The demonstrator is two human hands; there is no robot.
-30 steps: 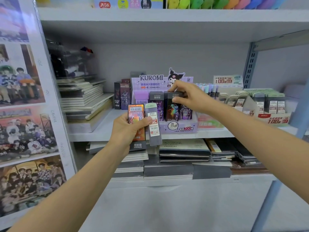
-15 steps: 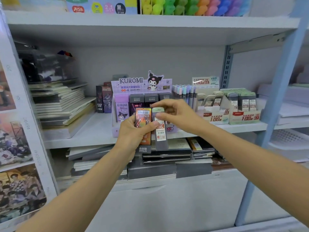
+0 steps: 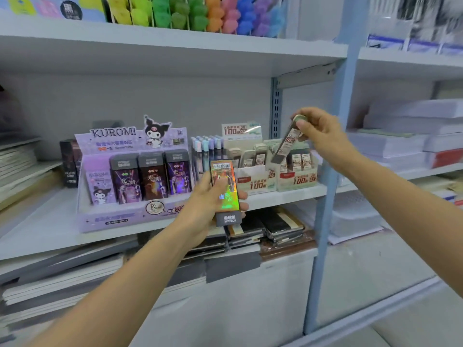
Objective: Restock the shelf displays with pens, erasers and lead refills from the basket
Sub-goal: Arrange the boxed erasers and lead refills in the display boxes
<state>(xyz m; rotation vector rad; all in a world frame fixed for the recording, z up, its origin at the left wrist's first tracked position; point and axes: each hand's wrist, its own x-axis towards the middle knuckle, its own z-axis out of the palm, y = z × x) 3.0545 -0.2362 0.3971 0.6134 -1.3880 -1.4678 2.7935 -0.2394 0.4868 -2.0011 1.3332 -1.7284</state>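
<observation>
My left hand (image 3: 209,199) holds a holographic lead refill box (image 3: 225,190) upright, in front of the shelf edge and just right of the purple KUROMI display (image 3: 130,176). My right hand (image 3: 319,131) pinches a slim grey-green lead refill case (image 3: 285,142) by its top. The case hangs tilted above the green-white display box (image 3: 295,180) that holds several cases of the same kind. The KUROMI display carries a row of dark and purple refill boxes.
A rack of pastel pens (image 3: 204,151) stands between the two displays. A blue-grey shelf upright (image 3: 330,166) rises just right of the green display. Notebooks are stacked on the shelf below (image 3: 265,229); paper reams lie at the right (image 3: 411,136).
My right hand took the slim case out of my left hand and carried it right and up, over the green display. The view swung to the right. My left hand keeps the holographic box.
</observation>
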